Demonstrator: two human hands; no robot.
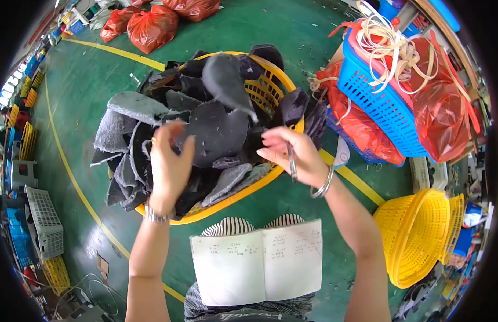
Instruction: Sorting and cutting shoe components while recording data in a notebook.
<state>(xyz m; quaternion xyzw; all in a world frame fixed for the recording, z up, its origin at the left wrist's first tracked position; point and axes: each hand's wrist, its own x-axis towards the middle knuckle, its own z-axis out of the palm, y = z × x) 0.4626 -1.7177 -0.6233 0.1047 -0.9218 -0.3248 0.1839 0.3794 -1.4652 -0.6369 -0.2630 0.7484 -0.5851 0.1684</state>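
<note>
The right hand (pixel 302 155) grips a pen (pixel 292 169) among curled fingers, tip down. The left hand (pixel 171 172) is unclosed, thumb and fingers spread; no grasped part is visible. Directly beneath and between the hands, dark fabric pieces (pixel 214 131) fill the yellow basket (pixel 284 79). A grey piece (pixel 222 80) lies beyond the gap between the hands; whether it touches the pile cannot be determined. Below the grip, toward the body, a notebook (pixel 227 279) is spread across the lap. Progress assessment: several short handwritten entries are complete, but most page area is blank and the basket remains heaped; handling of the pieces appears well short of finished. Farther right of the right hand stands a loaded blue basket (pixel 377 107).
</note>
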